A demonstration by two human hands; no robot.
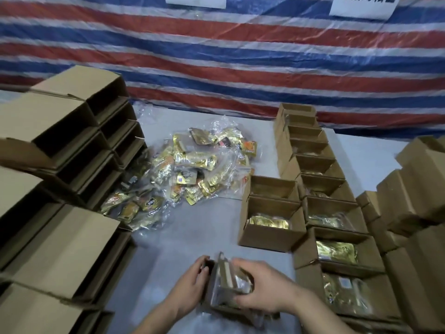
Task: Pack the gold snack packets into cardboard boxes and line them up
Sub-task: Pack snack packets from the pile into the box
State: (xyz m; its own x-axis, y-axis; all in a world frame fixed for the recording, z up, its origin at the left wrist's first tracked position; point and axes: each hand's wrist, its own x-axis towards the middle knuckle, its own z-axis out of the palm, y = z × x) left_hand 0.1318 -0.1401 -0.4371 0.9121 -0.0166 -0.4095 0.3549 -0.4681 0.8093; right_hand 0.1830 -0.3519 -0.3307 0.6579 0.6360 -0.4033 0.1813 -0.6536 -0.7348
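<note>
- Cardboard box point(231, 307), small and brown, sits on the grey table point(197, 227) at the near edge, between my two hands.
- Left hand point(190, 285): fingers curled round the box's left wall, gripping it.
- Right hand point(262, 290): fingers curled over a clear bag of gold packets point(226, 278), which stands upright in the box's mouth; motion blur hides the fingertips.
- Loose heap of gold packets point(192, 174) in clear bags lies mid-table, well beyond my hands.
- Empty boxes point(72, 150), stacked on their sides with openings facing the heap, wall off the left.
- Filled boxes point(337, 213) stand in a row on the right, with two more point(269, 213) just beside it; gold shows inside the nearer ones.
- More boxes point(414, 189) are piled at far right.
- Striped red, white and blue tarpaulin point(240, 56) closes the back.
</note>
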